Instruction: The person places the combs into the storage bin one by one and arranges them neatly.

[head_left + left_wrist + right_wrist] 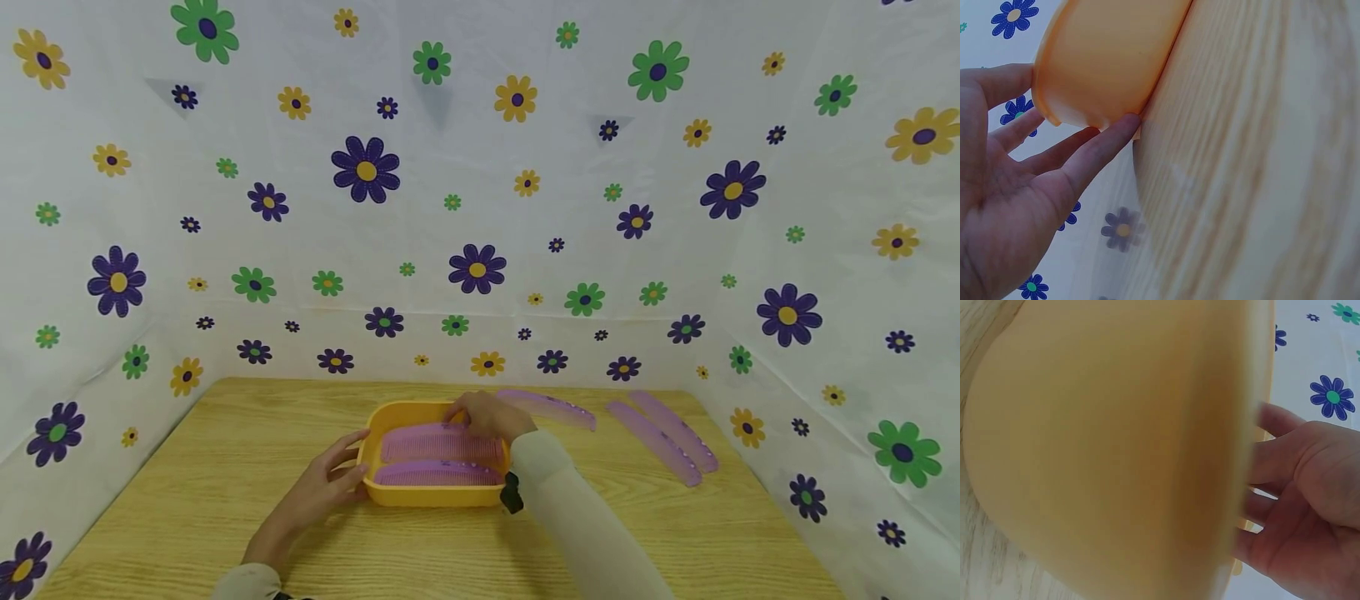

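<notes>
A yellow plastic basket (pixel 435 497) sits on the table, with two purple combs inside, teeth toward the front. My left hand (pixel 330 477) holds the basket's left end, thumb near the front corner and fingers at the rim. In the left wrist view its fingers (pixel 1100 150) meet the basket wall (pixel 1110 62), the palm standing off. Reaching over the right side, my right hand (pixel 491 415) grips the rear comb (pixel 427 442) near its right part. The front comb (pixel 438 473) lies untouched. In the right wrist view, the basket wall (pixel 1104 450) hides the fingertips.
Three more purple combs lie on the wooden table (pixel 247 450): one comb (pixel 551 407) behind the right forearm, and a pair farther right, the nearer comb (pixel 654 442) beside the outer comb (pixel 677 432). A flower-printed white sheet (pixel 450 225) encloses the back and sides.
</notes>
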### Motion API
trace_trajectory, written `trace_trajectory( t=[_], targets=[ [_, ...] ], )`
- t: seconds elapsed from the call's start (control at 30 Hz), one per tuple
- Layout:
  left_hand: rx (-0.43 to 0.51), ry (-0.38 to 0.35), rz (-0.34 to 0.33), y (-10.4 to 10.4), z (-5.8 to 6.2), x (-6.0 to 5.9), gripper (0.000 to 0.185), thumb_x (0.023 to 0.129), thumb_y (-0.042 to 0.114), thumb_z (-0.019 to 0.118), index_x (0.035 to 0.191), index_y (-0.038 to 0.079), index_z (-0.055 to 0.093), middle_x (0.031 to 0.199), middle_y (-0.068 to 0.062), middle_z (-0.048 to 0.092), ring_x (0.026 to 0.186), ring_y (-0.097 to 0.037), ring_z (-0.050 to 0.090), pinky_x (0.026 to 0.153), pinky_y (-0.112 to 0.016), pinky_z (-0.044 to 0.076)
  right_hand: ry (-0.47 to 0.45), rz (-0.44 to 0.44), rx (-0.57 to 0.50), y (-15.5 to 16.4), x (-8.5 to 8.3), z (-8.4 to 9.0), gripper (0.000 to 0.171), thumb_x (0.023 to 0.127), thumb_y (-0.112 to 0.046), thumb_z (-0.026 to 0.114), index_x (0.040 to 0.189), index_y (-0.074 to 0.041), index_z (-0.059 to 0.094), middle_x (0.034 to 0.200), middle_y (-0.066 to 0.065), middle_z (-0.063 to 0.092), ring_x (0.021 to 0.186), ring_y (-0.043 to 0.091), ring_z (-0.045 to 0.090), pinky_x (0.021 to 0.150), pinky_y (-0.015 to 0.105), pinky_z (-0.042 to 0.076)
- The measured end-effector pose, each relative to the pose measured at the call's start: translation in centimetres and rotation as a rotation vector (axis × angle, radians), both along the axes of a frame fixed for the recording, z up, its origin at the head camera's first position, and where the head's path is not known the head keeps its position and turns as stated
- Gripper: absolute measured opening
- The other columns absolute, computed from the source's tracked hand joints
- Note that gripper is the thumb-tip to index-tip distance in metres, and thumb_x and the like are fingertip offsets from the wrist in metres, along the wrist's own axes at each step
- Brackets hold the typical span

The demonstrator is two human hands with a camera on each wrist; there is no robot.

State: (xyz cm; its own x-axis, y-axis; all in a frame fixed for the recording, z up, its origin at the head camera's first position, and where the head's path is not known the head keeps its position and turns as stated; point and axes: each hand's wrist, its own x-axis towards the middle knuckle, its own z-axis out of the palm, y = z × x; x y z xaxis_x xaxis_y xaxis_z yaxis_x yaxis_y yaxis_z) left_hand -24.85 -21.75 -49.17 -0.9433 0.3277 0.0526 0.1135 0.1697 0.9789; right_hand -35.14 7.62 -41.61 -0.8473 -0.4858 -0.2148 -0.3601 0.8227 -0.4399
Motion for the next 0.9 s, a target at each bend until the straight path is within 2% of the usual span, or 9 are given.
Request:
trace_trajectory(
  t=[0.27, 0.63, 0.9],
  targets=[
    [-0.001, -0.009, 0.009, 0.07, 0.06, 0.05, 0.064, 0.108, 0.019, 0.054, 0.163, 0.007, 0.024, 0.157, -0.039, 0.033, 0.136, -0.052, 0.052, 0.094, -0.041, 0.063, -0.012, 0.005, 0.001, -0.1, -0.09, -0.43, 0.047, 0.095, 0.011, 0.061, 0.124, -0.023, 0.076, 0.123, 0.002, 0.068, 0.105, 0.02, 0.058, 0.107, 0.043, 0.055],
    [-0.003, -0.018, 0.014, 0.1, 0.11, 0.04, 0.065, 0.108, 0.02, 0.056, 0.163, 0.008, 0.024, 0.157, -0.039, 0.033, 0.137, -0.052, 0.052, 0.094, -0.04, 0.063, -0.053, -0.051, 0.075, 0.19, 0.19, -0.51, 0.04, 0.1, 0.001, 0.06, 0.125, -0.028, 0.072, 0.118, 0.002, 0.065, 0.106, 0.02, 0.057, 0.107, 0.046, 0.053],
    [-0.004, -0.02, 0.015, 0.09, 0.05, -0.05, 0.065, 0.108, 0.022, 0.056, 0.163, 0.009, 0.025, 0.157, -0.038, 0.035, 0.136, -0.05, 0.054, 0.095, -0.04, 0.063, -0.051, -0.047, 0.093, 0.45, 0.46, -0.23, 0.037, 0.101, -0.005, 0.062, 0.129, -0.027, 0.07, 0.119, 0.004, 0.067, 0.108, 0.021, 0.06, 0.107, 0.046, 0.054]
  ],
)
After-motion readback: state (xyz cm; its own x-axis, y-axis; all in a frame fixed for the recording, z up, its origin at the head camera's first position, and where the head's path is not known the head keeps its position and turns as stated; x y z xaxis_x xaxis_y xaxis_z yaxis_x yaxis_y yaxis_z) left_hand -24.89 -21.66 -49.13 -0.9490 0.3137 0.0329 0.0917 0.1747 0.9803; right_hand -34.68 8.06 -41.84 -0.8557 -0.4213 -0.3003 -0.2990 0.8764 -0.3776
